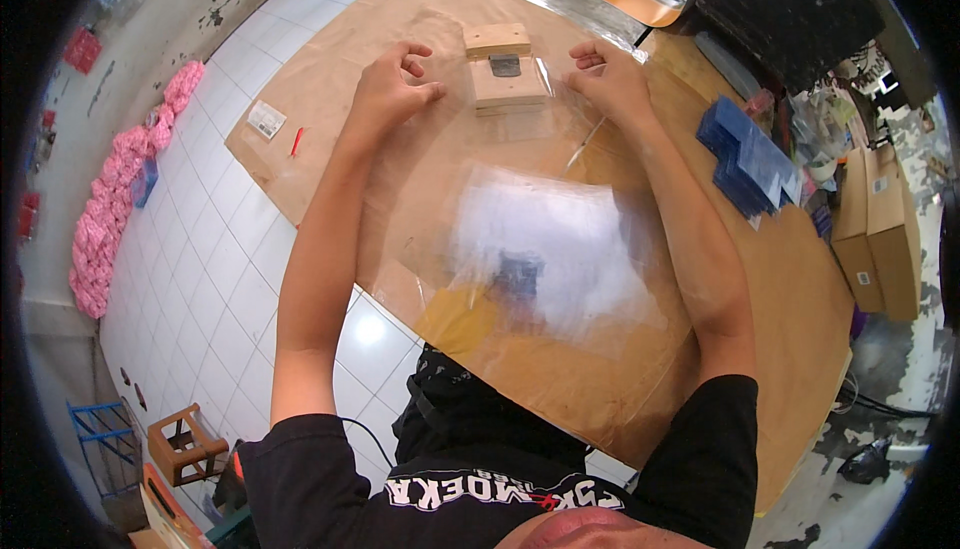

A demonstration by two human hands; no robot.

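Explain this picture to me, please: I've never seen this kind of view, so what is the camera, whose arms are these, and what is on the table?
There is no machine here. The single picture comes from a wide fisheye camera worn on a person's head, looking down, so straight edges bend near the rim. The two bare forearms rising from the lower edge are the wearer's own. The left hand and right hand sit either side of a small wooden block jig, fingers curled; they seem to pinch the edge of a clear plastic sheet, though the grip is hard to make out. All this lies on a brown table. To the right are a stack of blue cards and cardboard boxes. Pink bundles lie on the tiled floor at left.
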